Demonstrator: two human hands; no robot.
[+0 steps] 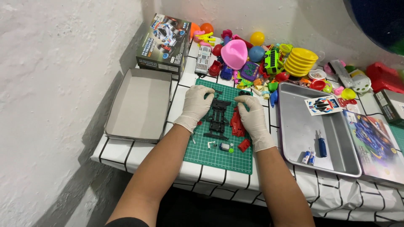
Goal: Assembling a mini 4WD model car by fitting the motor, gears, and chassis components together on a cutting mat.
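I observe both gloved hands over the green cutting mat, which lies on the white grid-lined table cover. The black model car chassis rests on the mat between them, its long axis running near to far, roughly in line with my view.

Left hand: set on the left flank of the chassis toward its far end, fingers curled loosely, fingertips at the chassis edge. I cannot confirm a full grip; it reads as a steadying touch.

Right hand: set on the right flank, fingers bent inward toward the far end of the chassis, palm over the red plastic parts that lie just beside the chassis on its right. Whether it pinches anything I cannot tell.

Key relation: the chassis lies directly between the hands, both at about equal reach; the left touches its far-left corner, the right its far-right corner.

Near the chassis's near end lie a small motor, a white clip and a loose red piece.

Surroundings: an empty box lid to the left; a metal tray to the right holding a sticker sheet, a blue screwdriver and batteries; a heap of coloured toys at the far side.
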